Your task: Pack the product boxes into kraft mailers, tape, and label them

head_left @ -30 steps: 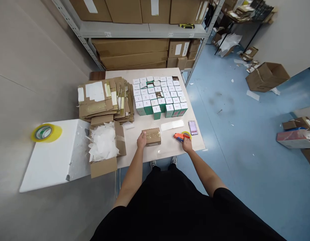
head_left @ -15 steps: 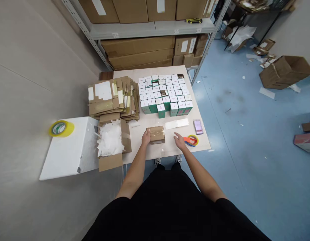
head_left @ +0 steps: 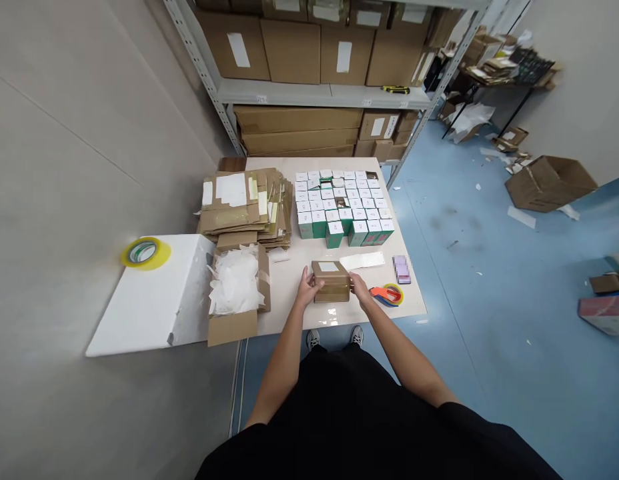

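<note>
Pale tabletop point(head_left: 282, 315) | left hand point(head_left: 305, 289), right hand point(head_left: 360, 288) | both holding brown carton point(head_left: 334, 292) at opposite ends

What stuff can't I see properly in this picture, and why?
All in the head view:
Inside the small brown box: its cardboard hides it.
Bottom of the open carton: white paper covers it.
Print on the white-topped boxes: too small.
Purple item: blurred into squares.
Topmost shelf boxes: cut off by the top edge.
</note>
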Available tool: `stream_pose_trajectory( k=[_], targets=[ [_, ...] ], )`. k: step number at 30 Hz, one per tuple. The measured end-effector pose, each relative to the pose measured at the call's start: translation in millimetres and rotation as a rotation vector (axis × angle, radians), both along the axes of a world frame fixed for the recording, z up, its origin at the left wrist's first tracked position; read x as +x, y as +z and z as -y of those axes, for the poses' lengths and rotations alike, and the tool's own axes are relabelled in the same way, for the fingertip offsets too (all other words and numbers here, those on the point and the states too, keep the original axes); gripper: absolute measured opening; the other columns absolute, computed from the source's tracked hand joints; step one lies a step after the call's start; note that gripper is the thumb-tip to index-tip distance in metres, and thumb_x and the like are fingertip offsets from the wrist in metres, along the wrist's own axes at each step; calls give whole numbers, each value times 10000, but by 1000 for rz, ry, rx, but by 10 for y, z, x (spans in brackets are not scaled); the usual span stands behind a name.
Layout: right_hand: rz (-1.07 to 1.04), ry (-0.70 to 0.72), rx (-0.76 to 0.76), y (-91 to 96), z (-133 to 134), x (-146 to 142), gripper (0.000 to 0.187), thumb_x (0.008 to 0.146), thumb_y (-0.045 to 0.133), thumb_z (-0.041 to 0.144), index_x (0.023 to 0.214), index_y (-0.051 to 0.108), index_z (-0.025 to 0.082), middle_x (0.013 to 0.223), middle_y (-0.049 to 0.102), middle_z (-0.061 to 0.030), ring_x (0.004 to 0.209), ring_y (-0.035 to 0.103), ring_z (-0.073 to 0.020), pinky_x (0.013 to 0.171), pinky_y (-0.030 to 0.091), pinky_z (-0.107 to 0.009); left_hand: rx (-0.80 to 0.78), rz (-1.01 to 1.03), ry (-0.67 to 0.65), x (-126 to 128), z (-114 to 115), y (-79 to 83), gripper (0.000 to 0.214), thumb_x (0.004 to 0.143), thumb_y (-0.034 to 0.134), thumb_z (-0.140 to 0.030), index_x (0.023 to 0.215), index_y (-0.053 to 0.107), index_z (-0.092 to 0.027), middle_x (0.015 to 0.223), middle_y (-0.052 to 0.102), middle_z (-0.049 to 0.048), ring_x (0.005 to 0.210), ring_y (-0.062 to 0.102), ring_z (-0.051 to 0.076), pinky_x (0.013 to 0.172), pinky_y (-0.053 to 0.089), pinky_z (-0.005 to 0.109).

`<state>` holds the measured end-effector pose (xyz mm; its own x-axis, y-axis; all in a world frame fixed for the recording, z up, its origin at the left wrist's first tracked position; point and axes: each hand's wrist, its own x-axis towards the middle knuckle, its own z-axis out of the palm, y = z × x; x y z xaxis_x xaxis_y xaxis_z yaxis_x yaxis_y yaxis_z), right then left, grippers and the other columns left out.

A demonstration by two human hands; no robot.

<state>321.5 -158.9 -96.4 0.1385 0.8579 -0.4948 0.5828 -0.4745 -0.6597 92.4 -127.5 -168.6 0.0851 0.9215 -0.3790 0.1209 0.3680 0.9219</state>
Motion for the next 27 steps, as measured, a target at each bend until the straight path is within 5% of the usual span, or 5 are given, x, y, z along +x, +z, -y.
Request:
stream_pose_trajectory(
  k=[3, 6, 14, 20, 27],
  targets=[
    [-140, -81, -54, -172, 164, -7, 691, 1051, 116, 581, 1490, 524, 236, 1412, 672, -98, 1180, 693, -184, 862, 547, -255, 32, 37, -107, -103, 140, -85, 1305, 686, 922, -342, 1701, 104, -272, 1709, 297, 182, 1577, 306, 330, 1242, 345, 444],
    [-202, -139, -72, -330, 245, -56, 626, 1034, 291, 558, 1512, 523, 225, 1481, 626, -122, 1290, 642, -212, 938, 547, -301, -40, -24, -146, -185, 220, -166, 1306, 625, 942, -287, 1691, 188, -233, 1713, 283, 186, 1587, 273, 350, 1268, 301, 432],
    [-488, -371, 266, -317, -61, 101, 685, 851, 626, 498, 1503, 557, 303, 1569, 552, -72, 1413, 536, -292, 1183, 415, -460, 71, -431, -273, 8, 14, -168, 756, 806, 743, -225, 1528, 528, -167, 1695, 348, 135, 1557, 350, 313, 1276, 296, 392],
    [-394, -410, 369, -258, -292, 520, 636, 861, 572, 424, 1482, 573, 290, 1572, 546, -69, 1388, 556, -282, 1161, 446, -453, 2, -671, -413, 348, -68, -182, 868, 842, 750, -387, 1625, 402, -250, 1775, 50, 98, 1571, 267, 429, 1238, 332, 515],
    [-124, -411, 140, -538, -610, 1011, 648, 854, 599, 411, 1467, 565, 206, 1470, 624, -138, 1284, 638, -276, 1048, 519, -361, -18, -741, -356, 400, 206, -223, 818, 912, 657, -407, 1656, 329, -313, 1780, -20, 34, 1488, 430, 394, 1138, 460, 465]
  ],
)
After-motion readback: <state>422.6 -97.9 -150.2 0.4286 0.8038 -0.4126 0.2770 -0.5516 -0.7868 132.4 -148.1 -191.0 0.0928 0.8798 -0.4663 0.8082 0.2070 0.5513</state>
